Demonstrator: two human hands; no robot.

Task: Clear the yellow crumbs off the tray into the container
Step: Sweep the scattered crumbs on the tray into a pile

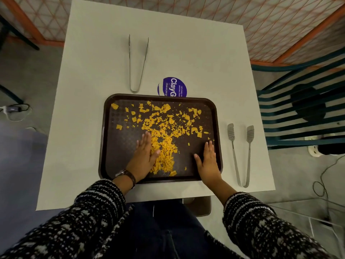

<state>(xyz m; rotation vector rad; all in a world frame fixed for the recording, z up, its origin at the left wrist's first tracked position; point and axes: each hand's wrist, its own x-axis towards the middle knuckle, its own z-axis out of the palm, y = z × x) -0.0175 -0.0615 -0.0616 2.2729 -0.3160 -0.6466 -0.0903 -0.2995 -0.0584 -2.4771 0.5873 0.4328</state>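
Note:
A dark brown tray (115, 146) lies on the white table in front of me. Yellow crumbs (164, 131) are spread over its middle and far half, with a denser heap running toward the near edge. My left hand (144, 157) lies flat on the tray, fingers together, its edge against the left side of the heap. My right hand (208, 161) rests flat and open on the tray's right side, near the rim, with only a few crumbs near it. Below the table's near edge a brown container (202, 207) shows partly, by my lap.
Metal tongs (137, 62) lie on the table beyond the tray. A second pair of tongs (241, 156) lies right of the tray. A blue round sticker (174, 86) is partly under the tray's far rim. A teal slatted chair (302, 109) stands at the right.

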